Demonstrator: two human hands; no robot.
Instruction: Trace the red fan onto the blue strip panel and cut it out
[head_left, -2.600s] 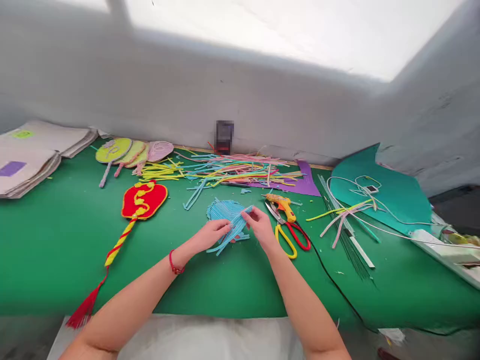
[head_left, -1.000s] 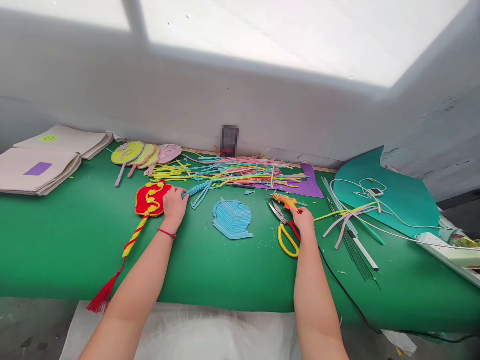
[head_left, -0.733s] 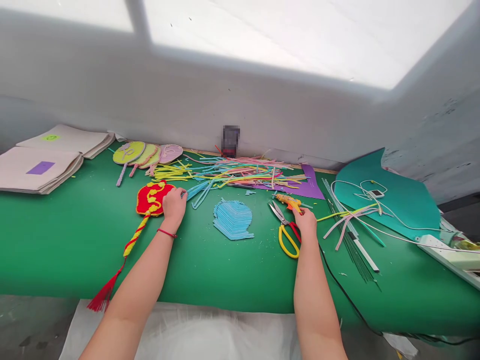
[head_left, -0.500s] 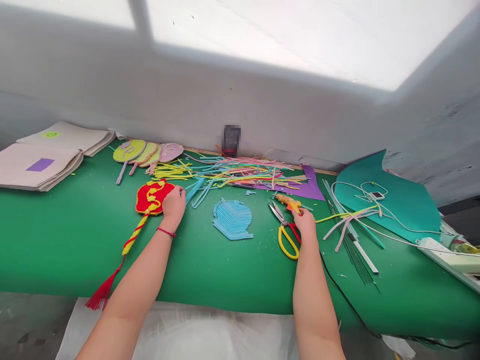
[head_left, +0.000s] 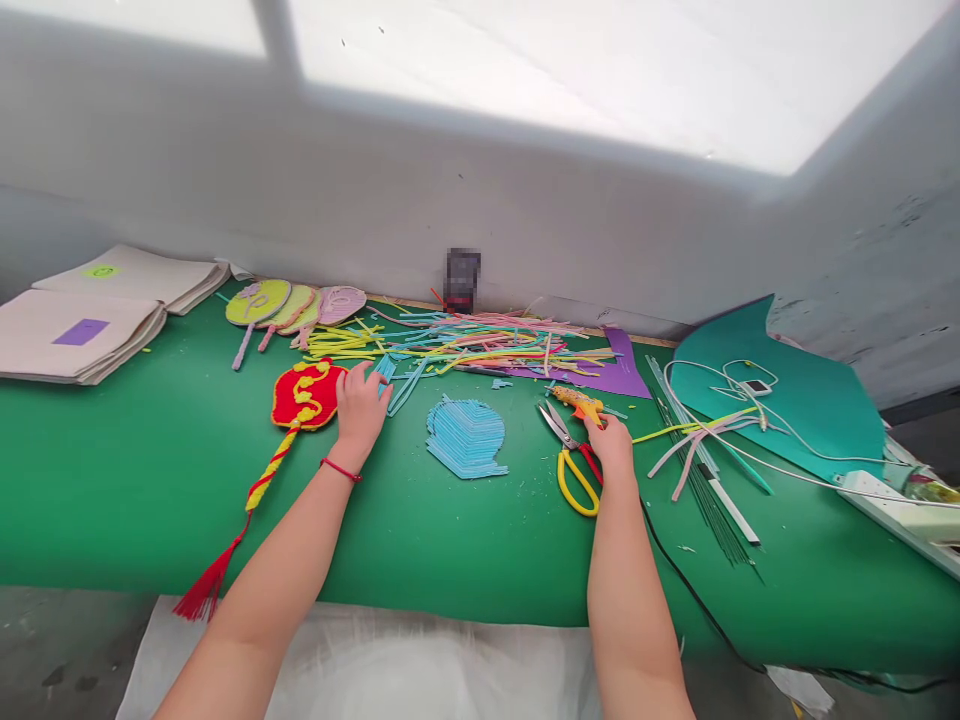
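My left hand (head_left: 361, 412) is over the table with its fingers apart, at the near end of some blue pipe cleaners (head_left: 409, 385). Just left of it lies a red and yellow fan-shaped ornament (head_left: 301, 395) with a twisted handle and a red tassel (head_left: 206, 588). My right hand (head_left: 613, 445) is closed around the handle of a yellow-orange glue gun (head_left: 576, 401), its nozzle pointing left. Scissors (head_left: 574, 468) with yellow and red handles lie beside that hand. Between my hands sits a flat blue piece (head_left: 466, 438) made of pipe cleaners laid side by side.
Mixed pipe cleaners (head_left: 495, 340) lie along the back, partly over purple paper (head_left: 630, 365). Several finished fans (head_left: 259, 300) and paper stacks (head_left: 45, 335) are at the left. Teal sheet (head_left: 817, 410), white cables, thin wires (head_left: 709, 515) and a power strip (head_left: 892, 505) occupy the right.
My left hand has shifted slightly right, away from the red ornament, and its fingers have spread near the blue pipe cleaners. My right hand stays on the glue gun.
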